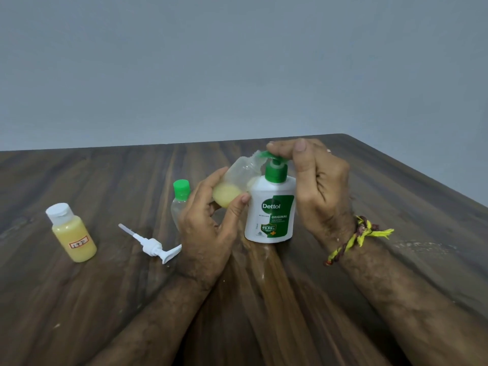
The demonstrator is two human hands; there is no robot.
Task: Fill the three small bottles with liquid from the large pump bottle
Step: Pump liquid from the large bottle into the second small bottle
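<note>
Nearest, loose white pump [155, 247] flat on counter [343, 299], left of pump bottle [270, 210]. Left hand [211, 225] gripping tilted clear bottle [233, 186], mouth at spout. Right hand [314, 186] pressing pump head. Full yellow bottle [72, 233] far left; green-capped bottle [181, 200] behind left hand.

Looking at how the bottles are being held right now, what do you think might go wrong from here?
1. The small bottle in the left hand is tilted with its narrow mouth at the pump spout; liquid could miss and run onto the table.
2. The right hand presses from above; a hard push might tip the pump bottle.
</note>
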